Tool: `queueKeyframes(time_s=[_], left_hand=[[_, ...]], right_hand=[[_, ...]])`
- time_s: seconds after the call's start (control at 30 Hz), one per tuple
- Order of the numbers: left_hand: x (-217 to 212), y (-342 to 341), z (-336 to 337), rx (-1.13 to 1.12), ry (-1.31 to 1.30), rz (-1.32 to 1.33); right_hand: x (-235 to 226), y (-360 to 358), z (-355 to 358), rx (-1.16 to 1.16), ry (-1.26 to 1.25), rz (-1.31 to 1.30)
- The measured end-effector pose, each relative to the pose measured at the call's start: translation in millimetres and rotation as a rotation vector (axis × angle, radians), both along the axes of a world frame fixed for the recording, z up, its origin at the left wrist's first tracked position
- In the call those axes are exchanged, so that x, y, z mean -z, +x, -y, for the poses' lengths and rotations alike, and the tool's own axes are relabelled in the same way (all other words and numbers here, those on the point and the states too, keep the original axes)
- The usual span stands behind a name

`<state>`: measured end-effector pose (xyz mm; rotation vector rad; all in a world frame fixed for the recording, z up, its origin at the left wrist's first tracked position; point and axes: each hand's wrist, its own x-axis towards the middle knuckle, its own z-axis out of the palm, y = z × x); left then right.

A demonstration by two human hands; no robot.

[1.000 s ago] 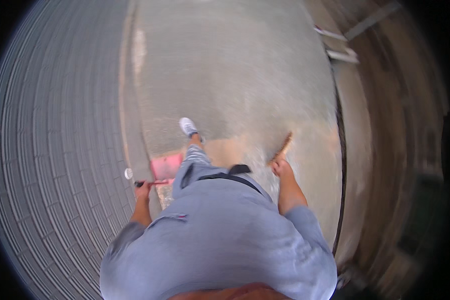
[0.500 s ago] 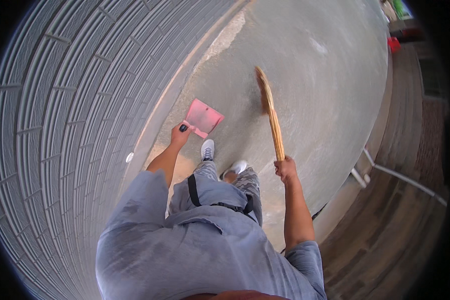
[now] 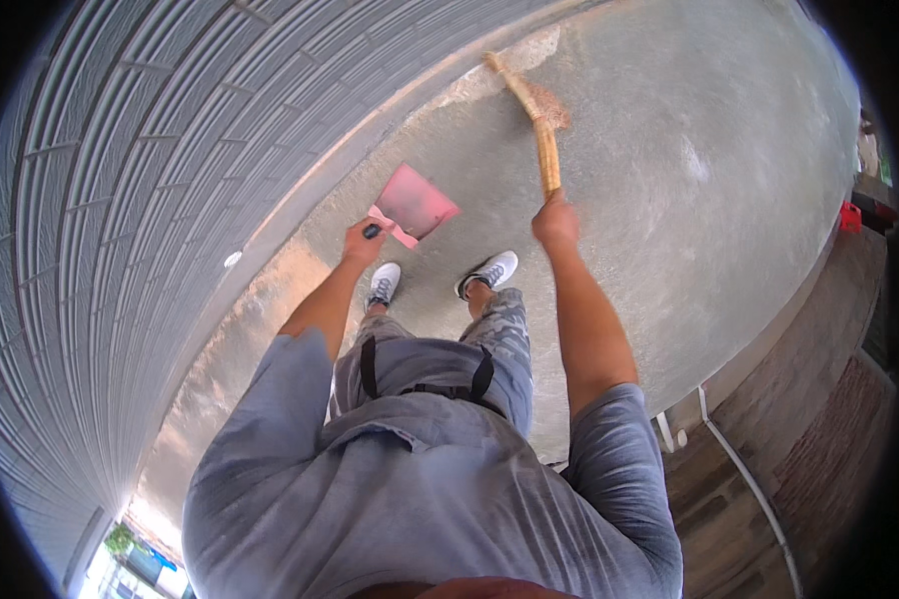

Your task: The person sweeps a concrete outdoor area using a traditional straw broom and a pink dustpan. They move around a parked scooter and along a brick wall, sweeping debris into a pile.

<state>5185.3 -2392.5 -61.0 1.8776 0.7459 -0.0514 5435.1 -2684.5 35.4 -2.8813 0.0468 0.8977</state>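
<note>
Our left hand [image 3: 363, 243] is clenched on the pink dustpan [image 3: 413, 203]; our right hand [image 3: 555, 222] grips the broom [image 3: 536, 125], both above the floor [image 3: 689, 200].

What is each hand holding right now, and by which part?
The left hand grips a pink dustpan by its handle. The right hand grips a straw broom at the near end of its handle.
</note>
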Motion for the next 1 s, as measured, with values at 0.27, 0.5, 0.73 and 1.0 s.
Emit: queueKeyframes(time_s=[0.27,0.5,0.73,1.0], left_hand=[[-20.0,73.6,33.7,-0.222,-0.034,-0.396],[-37.2,132.1,64.1,-0.166,0.013,-0.373],[-62.9,188.3,67.6,-0.105,-0.195,-0.123],[-152.8,211.6,57.7,-0.040,-0.170,-0.160]], right_hand=[[-49.6,-17.5,135.5,-0.417,0.092,-0.281],[-139.0,-9.7,243.8,-0.112,0.388,-0.255],[-161.5,1.1,349.9,0.428,0.599,-0.041],[-202.1,142.1,323.8,0.049,0.139,-0.120]])
